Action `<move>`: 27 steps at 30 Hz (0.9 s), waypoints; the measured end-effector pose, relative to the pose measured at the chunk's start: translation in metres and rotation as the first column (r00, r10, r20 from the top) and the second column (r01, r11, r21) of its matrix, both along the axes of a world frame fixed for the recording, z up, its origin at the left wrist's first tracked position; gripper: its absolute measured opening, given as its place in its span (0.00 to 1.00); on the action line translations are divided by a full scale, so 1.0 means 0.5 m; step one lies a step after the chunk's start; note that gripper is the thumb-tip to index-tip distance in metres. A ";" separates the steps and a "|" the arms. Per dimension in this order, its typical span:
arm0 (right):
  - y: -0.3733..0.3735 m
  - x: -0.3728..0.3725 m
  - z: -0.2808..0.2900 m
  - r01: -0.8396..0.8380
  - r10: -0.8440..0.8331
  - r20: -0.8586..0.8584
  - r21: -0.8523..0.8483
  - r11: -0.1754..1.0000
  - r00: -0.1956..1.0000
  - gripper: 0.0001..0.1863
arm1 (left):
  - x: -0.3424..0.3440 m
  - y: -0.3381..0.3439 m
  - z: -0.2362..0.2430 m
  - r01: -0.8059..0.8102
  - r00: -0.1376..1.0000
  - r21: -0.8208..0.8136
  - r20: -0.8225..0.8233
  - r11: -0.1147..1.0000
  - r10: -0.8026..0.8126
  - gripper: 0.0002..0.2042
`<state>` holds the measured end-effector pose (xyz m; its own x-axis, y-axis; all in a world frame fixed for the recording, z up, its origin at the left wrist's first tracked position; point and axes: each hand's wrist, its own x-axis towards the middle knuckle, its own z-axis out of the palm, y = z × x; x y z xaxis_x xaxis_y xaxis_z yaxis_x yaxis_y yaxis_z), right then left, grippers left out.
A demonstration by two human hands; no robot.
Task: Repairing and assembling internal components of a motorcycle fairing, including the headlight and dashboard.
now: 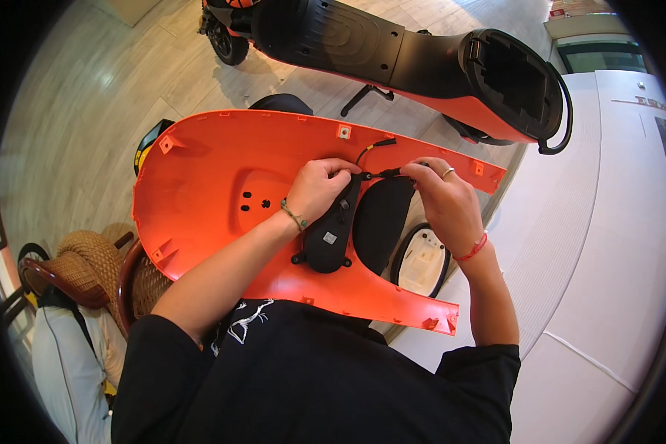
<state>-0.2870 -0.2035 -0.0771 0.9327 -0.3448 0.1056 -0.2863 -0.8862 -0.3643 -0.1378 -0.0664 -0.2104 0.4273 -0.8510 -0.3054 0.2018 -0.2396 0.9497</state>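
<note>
Here, a black cable (385,174) stretches between both hands (317,189) (449,203).

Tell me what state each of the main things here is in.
Left hand: fingers bent at the black unit's upper end.
Right hand: fingers pinching a black cable.
Black cable: stretched between the hands; plugged or not, cannot tell.
Yellow-marked cable: tip loose.
Black unit: lying on the orange panel.
Orange panel: hollow side up.
Scooter: upright, top compartment open.
</note>
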 end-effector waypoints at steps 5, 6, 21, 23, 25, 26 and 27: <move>0.015 0.007 0.005 0.075 -0.076 -0.034 -0.012 0.997 0.997 0.08 | 0.001 0.000 0.000 -0.013 1.000 0.007 -0.004 1.000 0.013 0.14; 0.018 0.008 0.010 0.079 -0.079 -0.025 0.035 0.996 0.997 0.08 | 0.001 -0.002 -0.002 -0.007 1.000 0.003 -0.002 1.000 0.007 0.14; -0.008 -0.008 0.002 -0.147 0.128 -0.130 -0.149 0.978 0.983 0.10 | 0.001 -0.001 0.014 0.032 0.999 0.032 0.028 0.999 -0.033 0.13; 0.029 0.008 -0.020 -0.046 0.035 -0.092 -0.118 0.992 0.995 0.09 | -0.010 -0.002 0.015 0.045 0.997 0.048 0.064 0.998 -0.048 0.13; 0.049 0.003 -0.069 0.116 -0.116 -0.038 -0.015 0.993 0.993 0.08 | -0.034 -0.008 0.013 -0.021 1.000 -0.011 0.018 1.000 0.021 0.12; 0.058 -0.006 -0.094 0.124 -0.125 -0.041 -0.022 0.992 0.991 0.08 | -0.039 -0.007 0.015 -0.013 1.000 -0.017 0.014 1.000 0.013 0.12; 0.069 -0.015 -0.115 0.399 -0.388 -0.117 0.425 0.813 0.914 0.11 | -0.038 -0.006 0.022 -0.024 1.000 0.000 -0.004 1.000 0.024 0.13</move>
<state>-0.2943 -0.1691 -0.1346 0.7081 -0.6876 -0.1606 -0.5896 -0.4507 -0.6703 -0.1567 -0.0693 -0.1995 0.4464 -0.8404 -0.3074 0.2109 -0.2351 0.9488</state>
